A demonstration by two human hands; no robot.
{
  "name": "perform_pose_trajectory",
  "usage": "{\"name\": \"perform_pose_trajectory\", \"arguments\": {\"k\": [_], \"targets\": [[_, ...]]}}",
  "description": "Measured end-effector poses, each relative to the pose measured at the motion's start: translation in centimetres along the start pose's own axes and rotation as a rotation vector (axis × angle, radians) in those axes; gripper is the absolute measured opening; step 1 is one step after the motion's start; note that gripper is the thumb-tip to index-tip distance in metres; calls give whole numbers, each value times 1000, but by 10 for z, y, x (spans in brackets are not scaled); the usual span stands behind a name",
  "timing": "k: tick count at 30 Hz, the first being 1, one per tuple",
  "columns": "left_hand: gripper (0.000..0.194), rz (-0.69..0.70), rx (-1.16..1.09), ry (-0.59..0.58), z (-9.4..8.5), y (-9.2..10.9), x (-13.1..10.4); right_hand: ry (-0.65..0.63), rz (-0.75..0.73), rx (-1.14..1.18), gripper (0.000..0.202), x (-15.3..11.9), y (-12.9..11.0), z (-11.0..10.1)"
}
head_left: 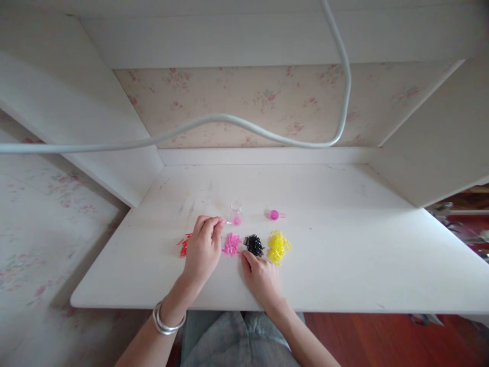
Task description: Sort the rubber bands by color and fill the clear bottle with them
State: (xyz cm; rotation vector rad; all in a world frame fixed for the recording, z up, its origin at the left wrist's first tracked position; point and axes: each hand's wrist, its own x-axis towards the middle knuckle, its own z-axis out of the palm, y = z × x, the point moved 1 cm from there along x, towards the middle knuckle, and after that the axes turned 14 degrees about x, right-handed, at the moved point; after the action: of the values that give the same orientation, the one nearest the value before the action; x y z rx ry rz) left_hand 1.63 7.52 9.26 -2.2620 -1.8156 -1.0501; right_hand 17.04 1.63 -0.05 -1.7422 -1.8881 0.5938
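My left hand (205, 242) is closed in a pinch on a small pink rubber band (228, 223), held just left of a small clear container (236, 209) with pink at its near end. My right hand (262, 279) rests low on the table, its thumb and index finger closed at the near edge of the pink rubber bands (232, 244); a pink band shows at the fingertips. Black rubber bands (254, 245) and yellow rubber bands (279, 247) lie in heaps beyond that hand. Red rubber bands (184, 246) are partly hidden behind my left hand.
Beyond the heaps sits a small round pink piece (274, 214) with a clear loop. The white table (344, 255) has side panels and a back ledge. A white cable (229, 118) hangs across the view above it.
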Motion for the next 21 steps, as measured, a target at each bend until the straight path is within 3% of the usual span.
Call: {"name": "perform_pose_trajectory", "arguments": {"k": [4, 9, 16, 21], "targets": [[15, 50, 16, 34, -3, 6, 26, 18, -14, 33, 29, -1, 2, -1], [19, 72, 103, -16, 10, 6, 45, 55, -15, 86, 29, -2, 5, 0], [21, 86, 138, -67, 29, -2, 44, 101, -2, 159, 30, -2, 10, 4], [22, 61, 66, -23, 24, -7, 37, 129, 8, 244, 30, -1, 10, 4]]}}
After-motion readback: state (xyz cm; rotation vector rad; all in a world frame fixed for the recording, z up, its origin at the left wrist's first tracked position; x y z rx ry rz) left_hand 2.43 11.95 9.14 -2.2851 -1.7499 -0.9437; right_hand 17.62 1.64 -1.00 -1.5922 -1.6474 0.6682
